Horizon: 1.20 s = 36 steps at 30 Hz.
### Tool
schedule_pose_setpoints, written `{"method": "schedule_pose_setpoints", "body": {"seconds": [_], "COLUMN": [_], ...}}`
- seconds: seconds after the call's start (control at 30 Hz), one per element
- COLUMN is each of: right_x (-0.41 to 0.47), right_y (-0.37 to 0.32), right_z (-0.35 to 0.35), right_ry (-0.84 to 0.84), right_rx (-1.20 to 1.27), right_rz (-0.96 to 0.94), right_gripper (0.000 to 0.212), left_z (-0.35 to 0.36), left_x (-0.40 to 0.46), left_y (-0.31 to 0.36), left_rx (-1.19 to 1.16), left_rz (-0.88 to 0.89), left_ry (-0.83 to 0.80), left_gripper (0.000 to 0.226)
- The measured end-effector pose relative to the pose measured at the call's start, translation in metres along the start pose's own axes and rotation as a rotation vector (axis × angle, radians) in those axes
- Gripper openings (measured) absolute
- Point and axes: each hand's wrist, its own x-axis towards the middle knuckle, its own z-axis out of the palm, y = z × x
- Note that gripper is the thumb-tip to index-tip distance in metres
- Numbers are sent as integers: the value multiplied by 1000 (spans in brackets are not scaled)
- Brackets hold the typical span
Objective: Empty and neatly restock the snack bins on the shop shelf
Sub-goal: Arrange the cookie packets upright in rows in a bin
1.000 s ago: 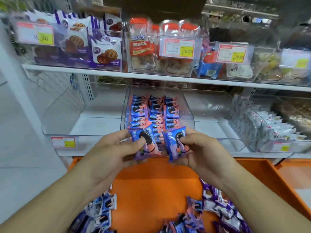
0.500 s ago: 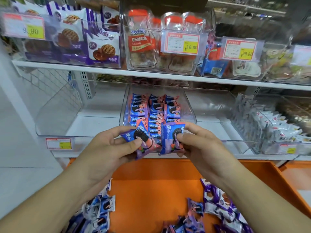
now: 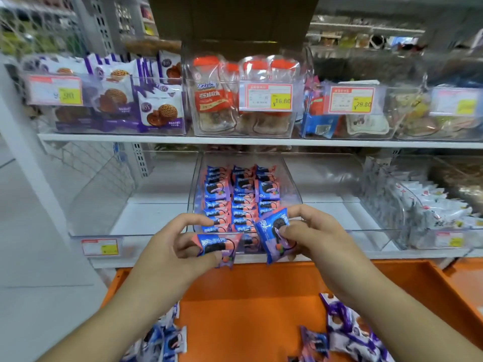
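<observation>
Two cookie packets held just below the half-filled bin's front lip.

Bottom of frame, an orange tray (image 3: 261,309) holds loose packets. Above it, the left hand (image 3: 167,259) pinches one cookie packet (image 3: 218,248) lying flat; the right hand (image 3: 313,239) pinches another packet (image 3: 274,235), tilted. Just beyond both, at centre, the clear snack bin (image 3: 292,184) holds three neat rows, nearer the right hand.

Clear bin (image 3: 292,189), 3 rows of blue cookie packets (image 3: 241,197)
</observation>
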Motion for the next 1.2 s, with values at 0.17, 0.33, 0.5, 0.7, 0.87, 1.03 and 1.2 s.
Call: {"method": "schedule_pose_setpoints", "body": {"seconds": [0.17,0.33,0.5,0.7,0.87,1.03,1.2], "right_x": [25,47,56,68,72,68,70], "right_y": [0,5,14,26,32,32,33], "right_z": [-20,-40,-52,-67,-68,-64,-64], "right_ry": [85,125,131,186,151,116,158], "right_rx": [-100,-154,-189,-82,-85,-169,-235], "right_rz": [-71,-76,-125,-100,-87,-83,-135], "right_gripper": [11,10,16,18,11,10,13], "left_z": [13,44,70,78,81,81,73], "left_x": [37,116,202,260,269,267,248], "left_y": [-5,-7,-15,-42,-50,-48,-34], "left_rx": [277,514,710,807,1043,1064,953], "left_rz": [137,260,305,367,370,325,354], "left_ry": [38,101,185,175,243,161,133], "left_gripper": [33,31,19,23,29,32,40]}}
